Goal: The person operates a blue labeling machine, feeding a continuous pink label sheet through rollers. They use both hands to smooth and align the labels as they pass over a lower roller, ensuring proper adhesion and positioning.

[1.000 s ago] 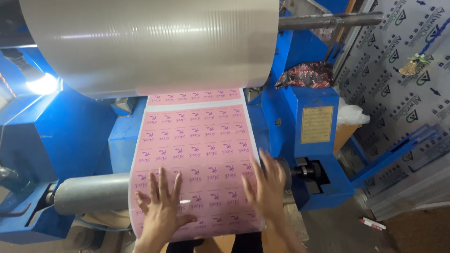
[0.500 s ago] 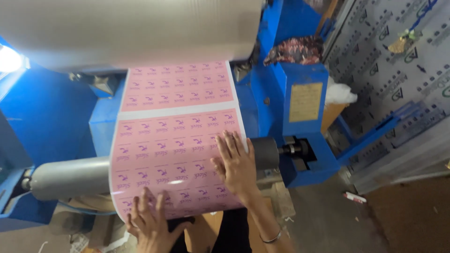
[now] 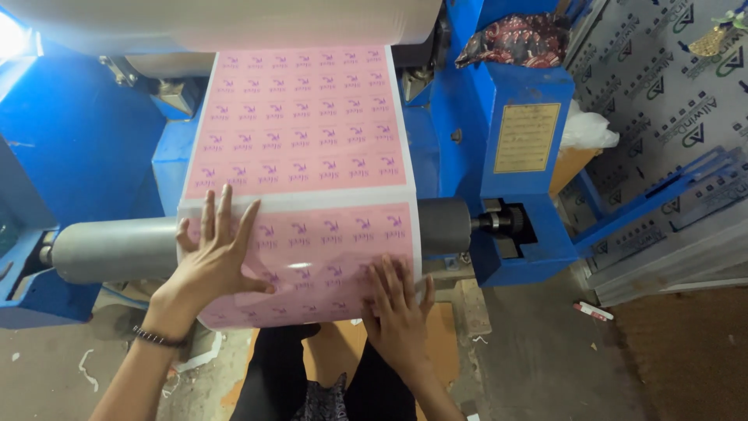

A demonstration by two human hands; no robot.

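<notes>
**Pink label sheet pressed flat on the grey roller**

Pink printed film [image 3: 300, 168] hangs from the clear roll above and wraps over the grey roller [image 3: 117, 248] of the blue machine [image 3: 70, 140]. Since half a second ago the hands have changed places on it: the left hand [image 3: 214, 261], then low at the sheet's bottom edge, now lies higher on the left side, fingers spread and palm flat; the right hand [image 3: 399, 308], then up near the roller's right end, now rests flat and spread near the lower edge. A white seam band that sat higher on the sheet now crosses just above the left fingertips. Rows of small purple marks cover the sheet. A rectangular yellow plate [image 3: 527, 138] sits on the machine's right column, with patterned cloth [image 3: 514, 39] bundled above it.
</notes>
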